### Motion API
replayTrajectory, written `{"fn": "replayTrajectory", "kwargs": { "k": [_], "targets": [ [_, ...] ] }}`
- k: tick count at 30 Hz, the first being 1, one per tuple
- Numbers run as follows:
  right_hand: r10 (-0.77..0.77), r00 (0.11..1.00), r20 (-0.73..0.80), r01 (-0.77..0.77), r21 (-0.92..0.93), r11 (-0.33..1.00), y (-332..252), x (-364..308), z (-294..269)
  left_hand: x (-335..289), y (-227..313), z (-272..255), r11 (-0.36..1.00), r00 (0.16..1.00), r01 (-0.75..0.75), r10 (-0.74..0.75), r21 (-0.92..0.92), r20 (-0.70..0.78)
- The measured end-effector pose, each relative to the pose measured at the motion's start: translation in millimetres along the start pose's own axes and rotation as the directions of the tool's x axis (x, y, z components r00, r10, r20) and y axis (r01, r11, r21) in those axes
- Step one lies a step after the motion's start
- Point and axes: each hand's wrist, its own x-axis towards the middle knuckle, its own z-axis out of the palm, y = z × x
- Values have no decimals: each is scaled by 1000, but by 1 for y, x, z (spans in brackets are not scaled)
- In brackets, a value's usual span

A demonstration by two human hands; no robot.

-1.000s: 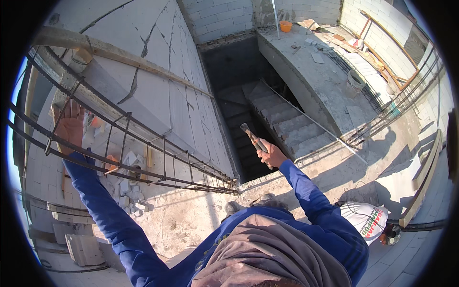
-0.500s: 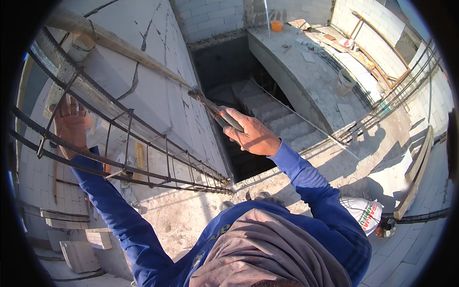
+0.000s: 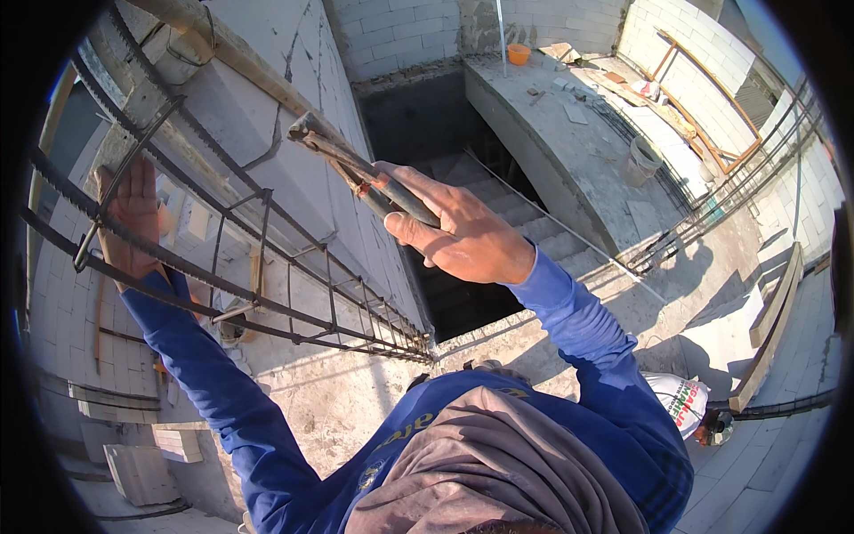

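My right hand [image 3: 467, 231] is closed around the handles of a rusty, worn metal tool that looks like pincers [image 3: 342, 160]. Its head points up and left, over the sloping white block wall [image 3: 334, 191]. On the left, my left hand [image 3: 132, 222] reaches behind a rebar cage [image 3: 267, 193] of ribbed bars and thin stirrups. Its fingers are stretched upward, by a grey upright board [image 3: 116, 147], and bars cross in front of part of the palm. Whether the palm presses on the board, I cannot tell.
Beyond the wall drops a dark stairwell [image 3: 409, 116] with concrete steps [image 3: 543, 236]. A timber pole [image 3: 253, 76] slants along the wall top. On the right are a grey bucket [image 3: 642, 162], long rebar, planks [image 3: 772, 329] and a white sack [image 3: 676, 400]. An orange bucket [image 3: 519, 55] stands far off.
My right hand and the tool have come up and the tool's head has swung left, nearer the rebar cage. The cage appears shifted slightly in view; my left hand stays behind it.
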Motion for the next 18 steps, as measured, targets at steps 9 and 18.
{"fn": "replayTrajectory", "kwargs": {
  "k": [9, 18],
  "targets": [
    [219, 975, -23, -217, 78, 973, -36, 16, -13, 5, -34, 27, 938, 940, -187, 258, 293, -224],
    [184, 982, 43, -183, -16, 983, -70, 71, -36, -2, -46, 79, 917, 912, -182, 292, 355, -288]
  ]
}}
